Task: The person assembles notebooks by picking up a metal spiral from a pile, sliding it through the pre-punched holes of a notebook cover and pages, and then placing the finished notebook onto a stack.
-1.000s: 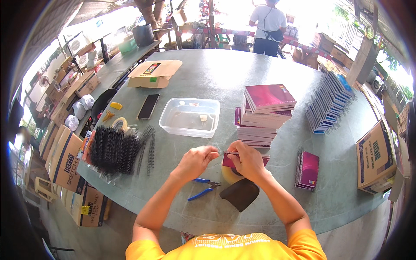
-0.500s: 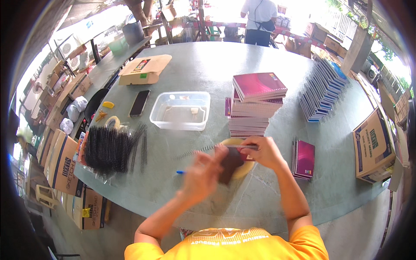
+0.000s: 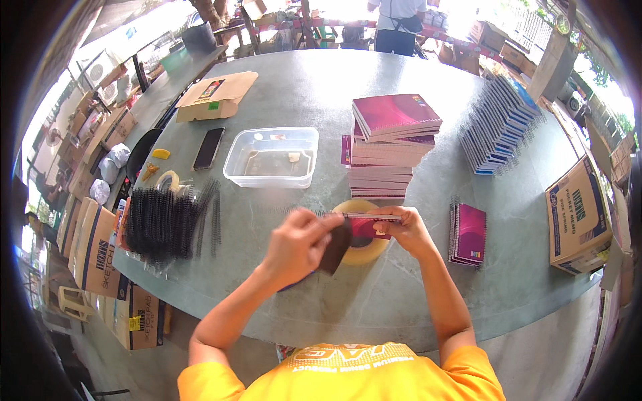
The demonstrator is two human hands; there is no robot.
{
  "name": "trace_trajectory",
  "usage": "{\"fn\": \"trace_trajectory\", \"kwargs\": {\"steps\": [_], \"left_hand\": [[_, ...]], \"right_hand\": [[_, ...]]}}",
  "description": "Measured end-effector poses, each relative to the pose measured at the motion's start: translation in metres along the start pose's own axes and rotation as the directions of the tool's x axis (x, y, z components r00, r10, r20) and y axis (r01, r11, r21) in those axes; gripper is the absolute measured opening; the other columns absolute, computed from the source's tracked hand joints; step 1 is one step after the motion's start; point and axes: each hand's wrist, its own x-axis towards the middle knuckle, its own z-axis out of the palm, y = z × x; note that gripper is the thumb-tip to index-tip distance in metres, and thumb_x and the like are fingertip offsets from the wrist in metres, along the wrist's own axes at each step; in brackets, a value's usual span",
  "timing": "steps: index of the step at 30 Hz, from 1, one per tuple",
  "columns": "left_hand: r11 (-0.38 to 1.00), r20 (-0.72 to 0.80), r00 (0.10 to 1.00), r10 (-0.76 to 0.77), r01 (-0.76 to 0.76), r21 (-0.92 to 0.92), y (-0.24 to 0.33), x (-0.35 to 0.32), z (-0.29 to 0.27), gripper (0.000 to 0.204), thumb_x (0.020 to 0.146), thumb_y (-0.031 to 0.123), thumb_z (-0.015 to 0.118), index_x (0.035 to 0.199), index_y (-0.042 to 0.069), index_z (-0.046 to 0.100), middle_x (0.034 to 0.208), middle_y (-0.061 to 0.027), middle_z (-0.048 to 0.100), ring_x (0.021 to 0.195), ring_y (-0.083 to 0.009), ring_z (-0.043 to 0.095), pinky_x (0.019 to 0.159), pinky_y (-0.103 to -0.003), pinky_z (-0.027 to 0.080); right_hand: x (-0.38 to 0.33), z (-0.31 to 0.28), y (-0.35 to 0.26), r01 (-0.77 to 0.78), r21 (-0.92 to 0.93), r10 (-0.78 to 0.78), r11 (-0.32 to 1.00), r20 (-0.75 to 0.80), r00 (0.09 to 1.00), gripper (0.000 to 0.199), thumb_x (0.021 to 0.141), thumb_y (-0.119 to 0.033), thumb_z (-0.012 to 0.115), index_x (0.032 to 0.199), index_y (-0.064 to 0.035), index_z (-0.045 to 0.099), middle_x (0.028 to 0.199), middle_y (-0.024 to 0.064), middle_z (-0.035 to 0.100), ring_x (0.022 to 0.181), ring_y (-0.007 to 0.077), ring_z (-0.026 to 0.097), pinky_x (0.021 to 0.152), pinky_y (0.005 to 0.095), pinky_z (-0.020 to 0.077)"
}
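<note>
My right hand (image 3: 406, 232) grips a small magenta notebook (image 3: 366, 227) by its right end, spine edge up. Its dark brown back cover (image 3: 334, 250) hangs down at the left. At the notebook's left end, my left hand (image 3: 301, 244) pinches a black spiral coil (image 3: 274, 210), whose blurred free length sticks out leftward. Beneath the notebook lies a wide roll of tape (image 3: 364, 255), partly covered. Loose black coils (image 3: 160, 224) are heaped at the left. Magenta notebooks (image 3: 394, 117) rise in a stack beyond my hands, and a smaller pile (image 3: 468, 234) sits to the right.
A clear plastic tub (image 3: 271, 158), a phone (image 3: 208, 148) and a folded cardboard piece (image 3: 217, 95) stand on the grey table (image 3: 294, 80). Blue notebooks (image 3: 500, 127) with coils lean at the far right. Cartons (image 3: 578, 214) flank the table; a person (image 3: 398, 27) stands beyond.
My left hand has moved up against the notebook's left end, its fingers now pinched at the coil. The notebook remains in my right hand. The whole view has shifted slightly.
</note>
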Motion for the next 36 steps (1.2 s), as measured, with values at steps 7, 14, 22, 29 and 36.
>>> {"fn": "trace_trajectory", "kwargs": {"steps": [7, 14, 22, 29, 36], "left_hand": [[1.0, 0.147, 0.989, -0.01, 0.009, 0.011, 0.002, 0.001, 0.01, 0.04, 0.073, 0.0, 0.067, 0.112, 0.011, 0.065, 0.088, -0.0093, 0.06, 0.082, -0.0269, 0.06, 0.071, -0.034, 0.051], [0.998, 0.284, 0.957, -0.067, 0.066, 0.012, 0.01, -0.001, 0.02, 0.035, 0.073, -0.002, 0.066, 0.106, 0.01, 0.066, 0.089, -0.0098, 0.062, 0.082, -0.0273, 0.059, 0.073, -0.034, 0.05], [1.0, 0.129, 0.992, 0.001, -0.003, 0.014, 0.018, 0.006, 0.029, 0.033, 0.081, 0.004, 0.063, 0.113, 0.011, 0.063, 0.088, -0.0117, 0.063, 0.08, -0.0259, 0.061, 0.067, -0.035, 0.051], [0.999, 0.172, 0.984, -0.042, 0.047, -0.025, 0.03, 0.018, 0.025, 0.034, 0.078, 0.0, 0.063, 0.112, 0.008, 0.063, 0.086, -0.0089, 0.057, 0.08, -0.0273, 0.06, 0.07, -0.036, 0.05], [0.984, 0.185, 0.981, -0.06, 0.09, -0.153, 0.026, -0.005, 0.053, 0.034, 0.078, 0.006, 0.067, 0.111, 0.013, 0.064, 0.091, -0.0119, 0.057, 0.08, -0.0312, 0.058, 0.072, -0.039, 0.05]], "right_hand": [[0.005, -0.005, 0.01, 0.109, 0.102, -0.115, 0.989, 0.057, 0.992, 0.027, 0.084, 0.003, 0.064, 0.11, -0.0006, 0.065, 0.097, 0.0035, 0.068, 0.089, 0.0102, 0.061, 0.084, 0.0236, 0.0501], [-0.001, -0.001, 0.01, 0.075, 0.051, -0.078, 0.996, 0.058, 0.995, 0.024, 0.082, 0.006, 0.063, 0.107, 0.0046, 0.064, 0.102, 0.0086, 0.068, 0.09, 0.0122, 0.062, 0.083, 0.0255, 0.0505], [-0.001, -0.002, 0.021, 0.071, 0.081, -0.075, 0.994, 0.054, 0.996, 0.027, 0.085, 0.004, 0.061, 0.111, 0.0016, 0.064, 0.098, 0.0039, 0.067, 0.091, 0.0092, 0.06, 0.084, 0.0229, 0.0481], [-0.005, -0.003, 0.019, 0.092, -0.071, -0.09, 0.993, 0.035, 0.995, 0.025, 0.084, 0.0, 0.064, 0.109, 0.0014, 0.064, 0.095, 0.003, 0.068, 0.087, 0.007, 0.06, 0.078, 0.0221, 0.0485], [-0.003, -0.007, 0.026, 0.1, -0.085, -0.094, 0.991, 0.067, 0.993, 0.026, 0.084, -0.003, 0.066, 0.11, 0.0013, 0.065, 0.095, 0.0024, 0.068, 0.087, 0.0053, 0.058, 0.079, 0.0214, 0.0467]]}}
